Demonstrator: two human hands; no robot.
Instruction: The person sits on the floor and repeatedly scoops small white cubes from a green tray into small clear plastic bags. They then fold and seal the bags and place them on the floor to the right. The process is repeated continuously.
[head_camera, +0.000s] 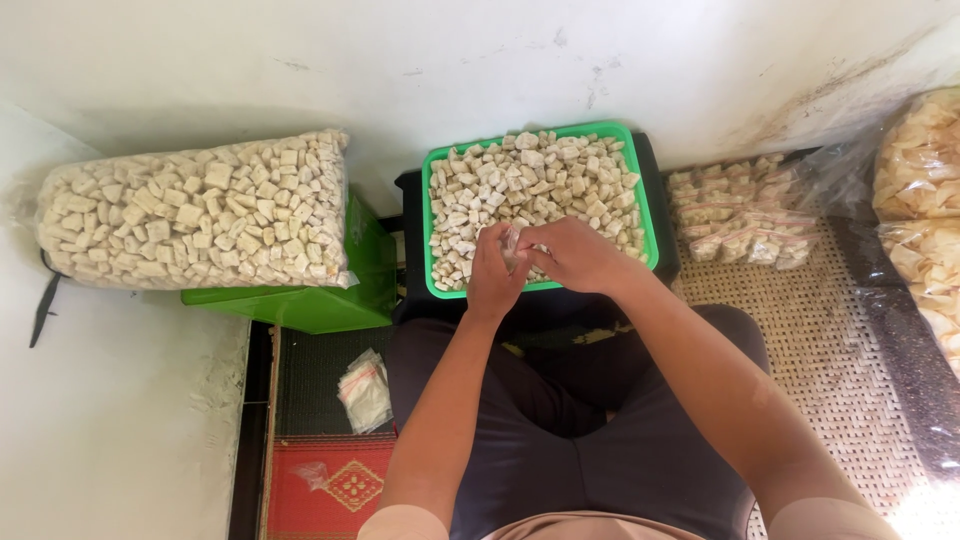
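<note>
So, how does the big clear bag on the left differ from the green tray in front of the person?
The big clear bag is sealed and stuffed full, bulging; the green tray is open, its pieces in a shallow layer. The bag lies on a green box and nobody touches it; the tray sits on a dark stand, with the left hand and right hand over its near edge. Both hold pale, cube-like snack pieces.
</note>
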